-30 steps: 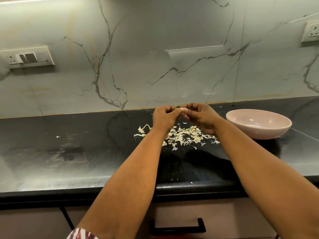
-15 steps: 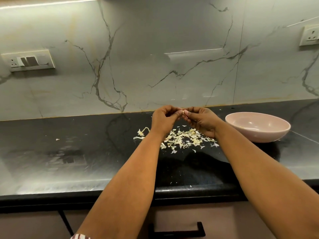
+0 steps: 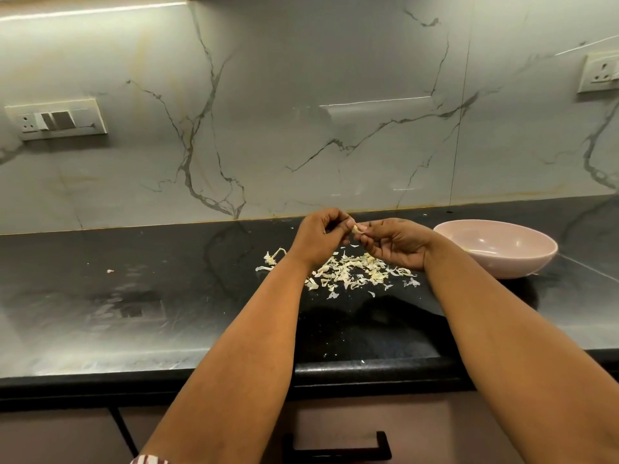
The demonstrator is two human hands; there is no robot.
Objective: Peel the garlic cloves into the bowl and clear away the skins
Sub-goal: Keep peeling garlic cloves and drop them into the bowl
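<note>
A small pale garlic clove (image 3: 357, 229) is pinched between the fingertips of both hands, held above the black counter. My left hand (image 3: 318, 237) curls its fingers toward the clove from the left. My right hand (image 3: 395, 244) grips it from the right, palm turned partly up. Directly below them lies a scattered pile of papery garlic skins (image 3: 348, 272). A pale pink bowl (image 3: 495, 251) stands on the counter just right of my right wrist; a little pale matter shows low inside it.
The black stone counter (image 3: 134, 296) runs left to right, its front edge near my forearms. A stray skin bit (image 3: 110, 271) lies far left. The marble backsplash carries a switch plate (image 3: 57, 119) and a socket (image 3: 599, 72). A drawer handle (image 3: 338, 452) sits below.
My hands have drawn slightly apart and the right palm has turned more upward, so the clove now shows between the fingertips. The view has tilted a little; bowl and skins are unmoved.
</note>
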